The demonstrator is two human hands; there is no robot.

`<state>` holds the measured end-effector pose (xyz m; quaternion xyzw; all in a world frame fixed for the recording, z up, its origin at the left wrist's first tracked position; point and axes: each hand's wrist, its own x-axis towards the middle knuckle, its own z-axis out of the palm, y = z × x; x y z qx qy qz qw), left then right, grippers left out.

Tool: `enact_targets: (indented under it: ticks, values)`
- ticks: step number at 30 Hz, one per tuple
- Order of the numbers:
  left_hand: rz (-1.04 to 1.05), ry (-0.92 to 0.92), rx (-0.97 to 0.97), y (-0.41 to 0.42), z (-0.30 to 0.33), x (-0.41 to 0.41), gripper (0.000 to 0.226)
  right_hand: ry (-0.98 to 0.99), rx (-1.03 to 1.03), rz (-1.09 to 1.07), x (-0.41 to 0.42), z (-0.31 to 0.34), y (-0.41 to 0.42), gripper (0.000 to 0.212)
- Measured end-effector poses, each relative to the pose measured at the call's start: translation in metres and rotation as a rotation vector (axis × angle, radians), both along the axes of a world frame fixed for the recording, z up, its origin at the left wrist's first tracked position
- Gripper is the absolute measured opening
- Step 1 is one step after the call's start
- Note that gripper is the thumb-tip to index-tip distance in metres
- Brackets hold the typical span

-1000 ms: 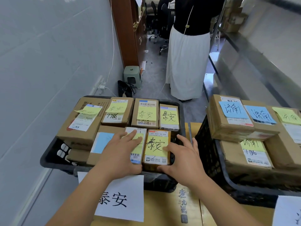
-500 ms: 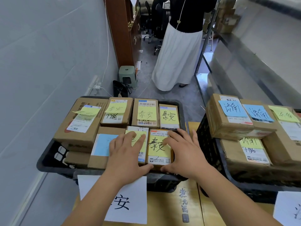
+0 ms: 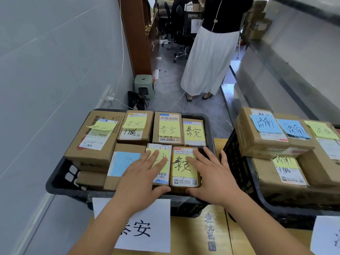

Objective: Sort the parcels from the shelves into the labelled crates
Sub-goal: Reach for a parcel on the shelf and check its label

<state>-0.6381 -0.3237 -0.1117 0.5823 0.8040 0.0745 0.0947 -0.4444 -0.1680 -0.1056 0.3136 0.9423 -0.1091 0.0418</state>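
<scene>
2 black plastic crates stand side by side on a yellow-brown surface (image 3: 217, 234). The left crate (image 3: 60, 183) holds 7 cardboard parcels on top, flat and rectangular, most with yellow sticky notes and 1 with a blue note; a white paper label (image 3: 145, 229) hangs on its front wall. The right crate (image 3: 237, 162) carries at least 5 stacked parcels, 2 with blue notes. The left hand (image 3: 141, 183) lies flat, fingers straight and slightly spread, on a narrow white-labelled parcel (image 3: 161, 178) in the near row. The right hand (image 3: 213, 179) presses, fingers spread, on the neighbouring parcel (image 3: 184, 168), thumb at its near edge.
</scene>
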Motion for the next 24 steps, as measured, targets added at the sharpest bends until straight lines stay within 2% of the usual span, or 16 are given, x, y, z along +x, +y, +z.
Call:
enact_targets:
  ticks: [3,6,10,18,24]
  values:
    - [-0.014,-0.011,0.015,-0.003,0.002,0.003,0.082,0.03,-0.009,-0.004,0.003,0.001,-0.002,0.099]
    - [-0.021,-0.014,0.013,-0.006,0.001,0.006,0.091,0.046,-0.033,-0.009,0.006,0.004,-0.001,0.098]
    - [-0.025,-0.018,0.037,0.002,0.003,0.0,0.092,0.08,-0.09,-0.006,0.008,0.009,0.002,0.096]
    - [-0.07,0.187,0.061,-0.011,-0.01,0.003,0.068,0.114,-0.145,-0.005,0.015,0.001,-0.006,0.091]
    - [-0.101,0.182,0.088,-0.011,-0.002,0.002,0.066,0.115,-0.162,0.005,0.018,-0.004,-0.008,0.089]
